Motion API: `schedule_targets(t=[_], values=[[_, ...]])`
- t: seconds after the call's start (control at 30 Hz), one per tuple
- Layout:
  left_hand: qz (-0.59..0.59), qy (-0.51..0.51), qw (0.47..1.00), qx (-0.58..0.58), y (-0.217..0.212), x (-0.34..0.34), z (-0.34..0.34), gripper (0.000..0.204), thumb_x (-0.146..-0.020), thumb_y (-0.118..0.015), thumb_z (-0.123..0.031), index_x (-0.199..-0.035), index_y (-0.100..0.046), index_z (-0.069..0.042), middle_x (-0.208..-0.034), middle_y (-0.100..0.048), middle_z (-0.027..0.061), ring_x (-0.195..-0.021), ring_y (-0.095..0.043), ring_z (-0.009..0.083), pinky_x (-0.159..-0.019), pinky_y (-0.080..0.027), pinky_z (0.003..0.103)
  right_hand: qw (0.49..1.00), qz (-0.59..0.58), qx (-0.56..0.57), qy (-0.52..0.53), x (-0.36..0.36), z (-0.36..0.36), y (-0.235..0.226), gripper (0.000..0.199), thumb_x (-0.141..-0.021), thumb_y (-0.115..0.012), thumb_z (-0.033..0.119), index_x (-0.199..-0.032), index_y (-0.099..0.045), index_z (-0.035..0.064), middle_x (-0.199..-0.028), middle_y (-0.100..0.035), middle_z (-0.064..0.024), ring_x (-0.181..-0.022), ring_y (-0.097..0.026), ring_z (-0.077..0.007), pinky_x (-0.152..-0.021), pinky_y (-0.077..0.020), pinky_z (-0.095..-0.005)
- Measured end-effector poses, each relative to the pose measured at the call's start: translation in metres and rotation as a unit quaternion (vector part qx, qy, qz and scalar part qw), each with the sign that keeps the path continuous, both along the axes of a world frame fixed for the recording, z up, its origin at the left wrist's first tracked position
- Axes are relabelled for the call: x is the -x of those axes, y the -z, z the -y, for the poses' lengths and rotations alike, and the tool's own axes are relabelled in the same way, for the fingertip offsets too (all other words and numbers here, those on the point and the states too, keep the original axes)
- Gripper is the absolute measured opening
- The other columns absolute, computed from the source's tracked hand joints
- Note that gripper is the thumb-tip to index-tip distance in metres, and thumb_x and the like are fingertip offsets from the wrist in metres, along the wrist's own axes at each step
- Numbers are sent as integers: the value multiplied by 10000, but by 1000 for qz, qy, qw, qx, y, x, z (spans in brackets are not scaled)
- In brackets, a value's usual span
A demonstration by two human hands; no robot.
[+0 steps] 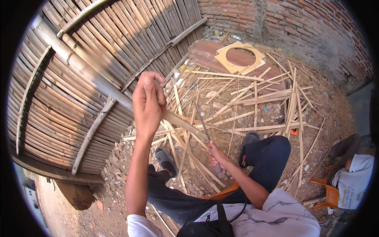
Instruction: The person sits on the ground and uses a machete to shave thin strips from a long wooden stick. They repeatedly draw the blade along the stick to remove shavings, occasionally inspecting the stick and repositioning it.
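My left hand (pixel 149 96) is raised in front of the bamboo wall, its fingers curled closed. From it a pale bamboo strip (pixel 183 123), smeared by motion, slants down toward my right hand. Lower and to the right, my right hand (pixel 218 155) is closed around the handle of a knife (pixel 203 120). The long, thin, dark blade points up and away from me and crosses near the lower end of the strip. Whether blade and strip touch, I cannot tell. Many cut bamboo strips (pixel 244 115) lie criss-crossed on the ground beyond my feet.
A bamboo-slat wall (pixel 94 55) stands on the left, a brick wall (pixel 308 35) at the back. A yellowish board with a round hole (pixel 225 55) lies on a brown plank (pixel 205 49). At the right edge another person (pixel 355 177) sits near an orange chair (pixel 329 193). Rubble (pixel 114 170) covers the ground.
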State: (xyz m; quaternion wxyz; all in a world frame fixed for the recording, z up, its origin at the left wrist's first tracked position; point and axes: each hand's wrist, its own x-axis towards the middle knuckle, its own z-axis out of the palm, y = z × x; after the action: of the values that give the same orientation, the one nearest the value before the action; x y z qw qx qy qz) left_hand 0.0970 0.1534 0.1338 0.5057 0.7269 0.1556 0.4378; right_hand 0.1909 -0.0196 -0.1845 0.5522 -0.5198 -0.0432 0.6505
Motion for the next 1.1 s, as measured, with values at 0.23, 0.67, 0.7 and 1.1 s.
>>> schedule_targets(t=[0.23,0.67,0.7,1.1], values=[[3,-119,993,-23,4,-6,11,408,-1130,-387,-380,-971,-588,-62,-580,-369,-63,-497,-321,24,-460,-256,226,986,112,-126,15,34,-5,-23,608,-1044,-397,632,-757,-454,99,-518,-341,25,-383,-322,-96,-373,-294,-276],[-9,-85,995,-46,3,-4,26,385,-1131,-360,-405,-1015,-558,-96,-556,-300,-79,-463,-247,19,-430,-204,229,996,82,-22,-6,14,13,26,621,-1011,-406,702,-794,-437,121,-550,-348,44,-390,-309,-86,-394,-306,-276],[-10,-74,996,-44,3,-3,27,388,-1129,-359,-411,-1016,-555,-96,-558,-296,-79,-464,-244,19,-432,-201,229,994,98,-48,-17,10,14,28,625,-1008,-407,708,-794,-436,121,-549,-344,45,-390,-305,-86,-395,-308,-274],[13,-73,997,-19,14,26,25,370,-1124,-358,-420,-1040,-526,-101,-555,-292,-75,-461,-234,21,-437,-192,233,990,129,-57,-16,14,8,48,618,-1005,-450,688,-800,-445,105,-540,-371,22,-397,-333,-78,-366,-290,-280]])
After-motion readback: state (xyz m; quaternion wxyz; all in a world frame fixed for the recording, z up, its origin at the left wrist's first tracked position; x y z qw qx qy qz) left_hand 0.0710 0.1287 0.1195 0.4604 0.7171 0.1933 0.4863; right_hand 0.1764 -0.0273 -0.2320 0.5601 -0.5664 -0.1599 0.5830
